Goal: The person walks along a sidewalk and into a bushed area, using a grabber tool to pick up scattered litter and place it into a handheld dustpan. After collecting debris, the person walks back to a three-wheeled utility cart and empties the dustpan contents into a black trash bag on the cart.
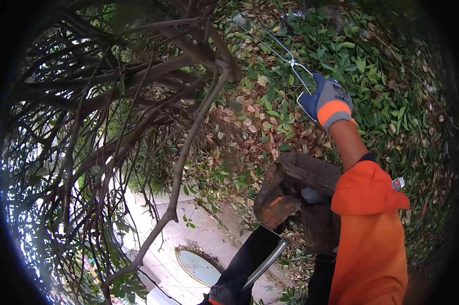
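My right hand (330, 99), in a blue and grey work glove with an orange cuff band, grips the handles of long metal tongs (291, 61). The tongs reach up and left over fallen leaves and green ground plants; their far tips are hard to make out. Low in the view, my left hand (219, 294) is partly cut off by the picture's edge, in a dark glove beside a curved metal bar (265, 263). Whether its fingers hold the bar cannot be seen. A worn, dark brown open bag or bin (321, 177) is below my right forearm, with a pale item (312, 195) inside.
Bare, tangled tree branches (180, 164) fill the left side. Below them lies tiled paving (183, 225) with a round cover (197, 267). A small printed packet (398, 183) lies among plants right of my sleeve, and a whitish scrap (294, 14) is at the top.
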A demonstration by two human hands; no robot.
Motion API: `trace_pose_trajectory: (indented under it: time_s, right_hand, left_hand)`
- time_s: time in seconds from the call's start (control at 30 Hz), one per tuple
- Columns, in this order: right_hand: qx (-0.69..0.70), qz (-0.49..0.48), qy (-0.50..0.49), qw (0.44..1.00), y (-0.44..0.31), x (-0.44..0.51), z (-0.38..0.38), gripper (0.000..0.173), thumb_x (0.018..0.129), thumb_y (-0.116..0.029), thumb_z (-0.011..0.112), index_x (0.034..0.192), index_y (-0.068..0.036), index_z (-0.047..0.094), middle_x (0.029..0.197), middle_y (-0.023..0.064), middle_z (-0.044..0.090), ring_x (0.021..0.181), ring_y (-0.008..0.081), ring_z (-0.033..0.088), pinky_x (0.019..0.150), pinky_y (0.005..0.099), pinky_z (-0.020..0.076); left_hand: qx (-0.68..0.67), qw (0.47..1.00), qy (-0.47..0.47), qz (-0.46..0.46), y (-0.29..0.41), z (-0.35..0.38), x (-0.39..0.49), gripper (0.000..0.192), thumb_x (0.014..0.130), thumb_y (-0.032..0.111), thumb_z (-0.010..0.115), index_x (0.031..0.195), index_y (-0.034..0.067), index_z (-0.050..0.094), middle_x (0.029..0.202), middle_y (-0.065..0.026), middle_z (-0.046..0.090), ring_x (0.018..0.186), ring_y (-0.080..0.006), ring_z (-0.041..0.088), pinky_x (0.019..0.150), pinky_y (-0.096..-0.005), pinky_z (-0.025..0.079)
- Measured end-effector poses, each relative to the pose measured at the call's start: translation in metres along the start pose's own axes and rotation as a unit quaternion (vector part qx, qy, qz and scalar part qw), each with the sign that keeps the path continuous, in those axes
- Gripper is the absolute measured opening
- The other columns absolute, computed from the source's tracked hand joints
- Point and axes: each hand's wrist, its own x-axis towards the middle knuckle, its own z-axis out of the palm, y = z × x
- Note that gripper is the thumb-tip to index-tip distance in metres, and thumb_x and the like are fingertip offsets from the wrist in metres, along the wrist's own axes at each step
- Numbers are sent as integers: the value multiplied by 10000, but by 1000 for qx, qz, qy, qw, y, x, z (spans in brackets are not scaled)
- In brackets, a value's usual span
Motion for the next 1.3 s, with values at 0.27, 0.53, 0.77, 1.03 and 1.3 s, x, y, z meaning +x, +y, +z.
trace_pose_trajectory:
  time_s: [0.27,0.53,0.77,1.03,1.3]
  right_hand:
    - [-77,13,-26,997,-74,85,6,546,858,-481,755,1238,-90,730,1232,167,738,1115,366,715,942,497,588]
    - [-146,-5,-61,987,-79,124,44,325,984,-260,630,1232,-77,733,1191,171,750,1066,360,731,896,464,599]
    - [6,-99,45,994,-19,76,25,386,958,-247,661,1330,-144,680,1096,196,747,1005,421,705,861,493,575]
    - [208,-84,86,971,82,-124,-23,535,911,-25,688,1438,-20,598,1025,231,717,864,325,703,762,406,553]
    - [96,-4,7,995,134,-222,-84,679,826,-157,748,1471,-20,582,887,131,651,736,242,612,701,389,520]
  left_hand:
    - [-49,998,30,-11,-6,-8,6,466,984,344,636,1361,71,632,993,-219,744,890,-426,719,784,-538,562]
    - [-97,994,42,-17,-7,-2,1,474,973,325,635,1379,80,618,969,-214,732,874,-425,709,769,-538,553]
    - [-18,997,66,-19,-6,26,-5,476,968,342,649,1375,95,627,906,-203,716,785,-436,684,697,-571,527]
    - [-138,990,19,16,-1,36,-5,190,974,300,668,1081,143,669,855,-190,709,793,-460,683,650,-536,528]
    - [-80,996,-9,-28,7,51,-12,398,956,402,655,1277,169,682,892,-201,748,784,-440,716,704,-569,561]
